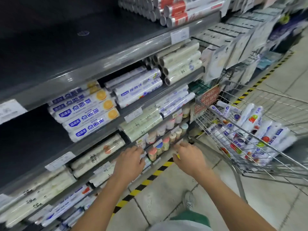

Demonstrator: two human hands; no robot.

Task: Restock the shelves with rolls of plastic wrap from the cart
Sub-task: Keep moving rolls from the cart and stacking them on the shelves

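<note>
Reaching low toward the shelves (116, 60), the left hand (130, 158) and right hand (189, 157) are loosely spread and empty, probably between loads. The rolls of plastic wrap (248, 117) lie heaped in the cart (202, 117) just right, parked close for short carries.

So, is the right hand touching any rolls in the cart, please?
Apart. The head view shows the right hand outside the cart, whose wire wall stands between it and the rolls.
</note>
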